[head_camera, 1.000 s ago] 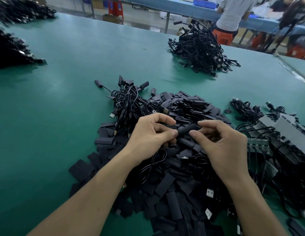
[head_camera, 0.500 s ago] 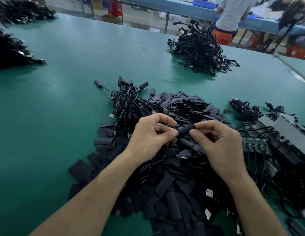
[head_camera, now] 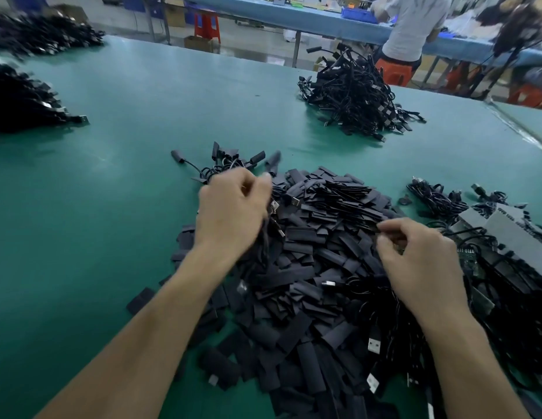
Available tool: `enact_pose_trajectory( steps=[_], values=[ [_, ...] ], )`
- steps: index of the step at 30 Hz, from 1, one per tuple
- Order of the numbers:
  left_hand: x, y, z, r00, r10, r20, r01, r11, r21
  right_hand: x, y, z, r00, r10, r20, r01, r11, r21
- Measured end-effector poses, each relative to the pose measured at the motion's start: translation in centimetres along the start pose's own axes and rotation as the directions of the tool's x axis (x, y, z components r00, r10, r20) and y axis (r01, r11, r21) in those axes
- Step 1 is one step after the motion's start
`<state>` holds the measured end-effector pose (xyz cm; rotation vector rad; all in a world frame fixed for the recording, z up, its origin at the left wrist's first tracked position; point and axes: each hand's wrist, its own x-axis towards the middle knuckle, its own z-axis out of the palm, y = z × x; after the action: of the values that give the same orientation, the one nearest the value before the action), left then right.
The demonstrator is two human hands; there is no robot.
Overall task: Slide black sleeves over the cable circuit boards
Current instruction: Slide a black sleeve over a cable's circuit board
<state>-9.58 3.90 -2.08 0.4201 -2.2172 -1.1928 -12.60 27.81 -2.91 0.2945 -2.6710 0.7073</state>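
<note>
Everywhere, green table (head_camera: 112,213) — black sleeves (head_camera: 312,267), cable heaps (head_camera: 354,95)

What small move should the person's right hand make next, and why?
Probably reach the right hand rightwards to the cables with green boards for a fresh one. The left hand, blurred, grips a cable near the sleeved bundle, as if setting it down. The right hand hovers over the loose sleeves, and whether it holds anything is unclear.
</note>
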Motion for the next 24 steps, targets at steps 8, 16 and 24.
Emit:
enact_pose_trajectory(
  steps=[8,16,24],
  values=[
    [3.5,-1.9,-1.7,0.950,-0.310,-0.049,0.284,0.915,-0.286,0.2,1.1,-0.2,0.940,0.276,0.203,-0.183,0.906,-0.381],
    [2.1,-1.2,-1.4,0.999,-0.027,-0.042,0.032,0.991,0.126,0.6,0.8,-1.1,0.990,0.124,0.072,-0.109,0.977,-0.182],
    [-4.3,1.5,2.4,0.830,0.288,0.478,-0.165,0.945,-0.282,0.7,-1.3,-2.4,0.950,-0.311,0.035,0.290,0.916,0.276]
  ],
)
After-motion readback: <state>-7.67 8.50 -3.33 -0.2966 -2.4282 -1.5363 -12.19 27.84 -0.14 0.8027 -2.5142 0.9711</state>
